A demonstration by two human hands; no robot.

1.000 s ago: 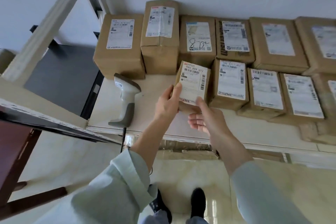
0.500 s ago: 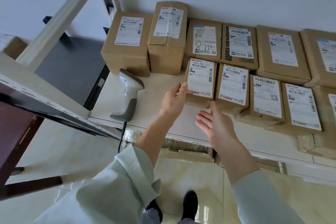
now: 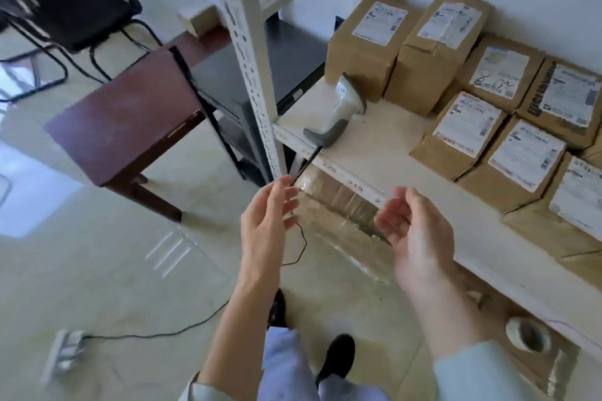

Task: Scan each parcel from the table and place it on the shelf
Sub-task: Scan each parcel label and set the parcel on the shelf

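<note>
Several brown cardboard parcels with white labels lie in rows on the white shelf (image 3: 374, 153). The small parcel (image 3: 456, 130) just set down sits at the front left of the near row. A grey handheld scanner (image 3: 342, 111) stands on the shelf's left end, its black cable hanging over the edge. My left hand (image 3: 267, 221) and my right hand (image 3: 413, 234) hover in front of the shelf edge, both with relaxed fingers and holding nothing. One small parcel (image 3: 198, 21) rests on the dark red table (image 3: 127, 117) at the left.
A white perforated shelf post (image 3: 250, 55) rises just left of the scanner. A black chair (image 3: 81, 6) stands at the back left. A power strip (image 3: 65, 352) and cable lie on the tiled floor. A tape roll (image 3: 527, 334) sits on boxes under the shelf.
Both hands let go of the small parcel on the shelf and pulled back toward me. The view swung left, bringing the dark red table and chair into sight.
</note>
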